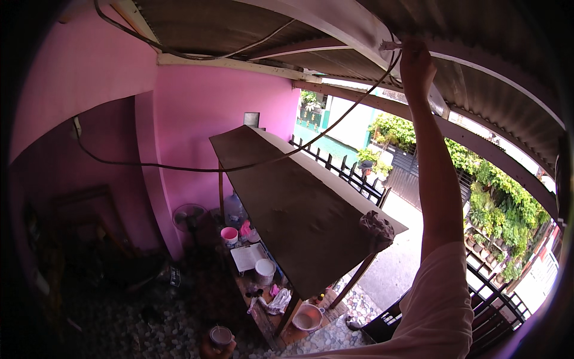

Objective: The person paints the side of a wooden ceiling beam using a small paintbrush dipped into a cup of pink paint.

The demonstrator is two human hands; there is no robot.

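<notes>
My right arm is stretched up high, and my right hand (pixel 417 63) is closed around a paintbrush (pixel 390 45). Its pale bristle end points left, against or very close to the white roof beam (pixel 362 33); I cannot tell whether it touches. A dark cable (pixel 387 75) hangs right beside the hand. Low at the bottom edge, my left hand (pixel 209 348) is wrapped round a small cup (pixel 221 336) with pale contents, held upright. Most of that hand is in shadow.
Below stands a stall with a dark flat roof (pixel 287 203), a crumpled cloth (pixel 376 226) on its corner. Buckets (pixel 265 271) and a basin (pixel 307 317) sit under it. The cable sags across the view. A pink wall (pixel 197 107), a fan (pixel 189 216) and a black fence (pixel 338 169) surround it.
</notes>
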